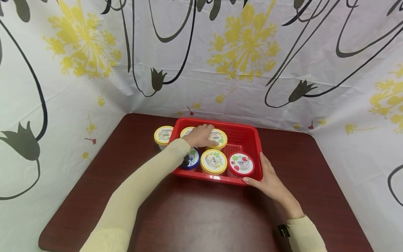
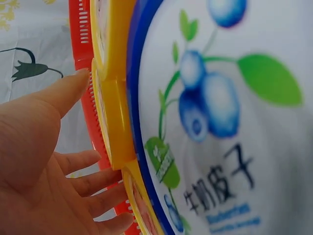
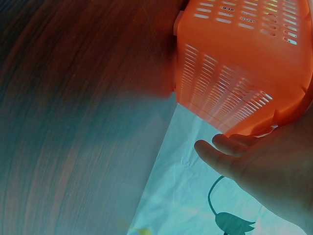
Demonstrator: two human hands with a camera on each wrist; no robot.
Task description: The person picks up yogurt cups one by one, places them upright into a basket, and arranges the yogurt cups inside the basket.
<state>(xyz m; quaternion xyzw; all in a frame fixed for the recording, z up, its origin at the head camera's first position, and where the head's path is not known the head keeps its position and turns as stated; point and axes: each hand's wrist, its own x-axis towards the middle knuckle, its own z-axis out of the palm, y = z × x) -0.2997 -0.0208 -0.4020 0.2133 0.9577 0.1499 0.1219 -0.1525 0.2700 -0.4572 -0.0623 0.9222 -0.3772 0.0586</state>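
Note:
A red plastic basket on the table holds several round tubs. My left hand reaches over its back row, the thumb touching a yellow-lidded tub; in the left wrist view its fingers are extended beside the yellow lids. Behind that hand is another yellow-lidded tub, partly hidden. Along the front stand a blueberry tub with a blue lid, a yellow-lidded tub and a red-lidded tub. My right hand holds the basket's front right corner, thumb on the front rim, fingers along the side.
One more yellow-lidded tub stands outside the basket, against its left side. The dark reddish-brown table extends in front and to both sides. A white flowered cloth hangs behind the table and at its sides.

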